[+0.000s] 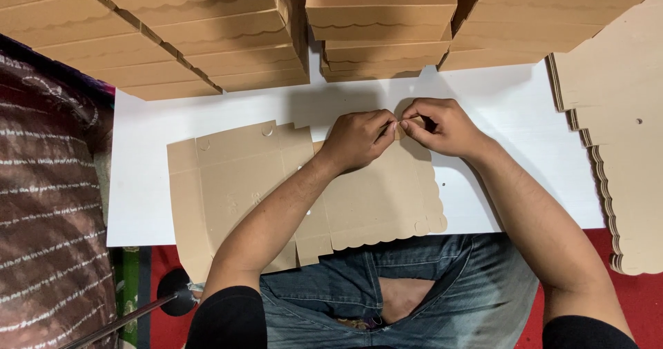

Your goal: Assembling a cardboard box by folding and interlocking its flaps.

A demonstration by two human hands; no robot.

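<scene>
Fingertips of left hand point(359, 138) and right hand point(442, 126) are pinched together on a small corner tab point(409, 123) of the flat cardboard box blank point(235, 176). The blank is spread leftward along the white board's point(511, 114) near edge; both hands equally near.

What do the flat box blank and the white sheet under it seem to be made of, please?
The blank looks like thin brown kraft card, matte: it shows scored fold lines, die-cut scalloped edges and small punched slots. Both hands, left hand and right hand, pinch a tab at its far edge. The white sheet looks like smooth board or paper, faintly glossy; which one is unclear.
</scene>
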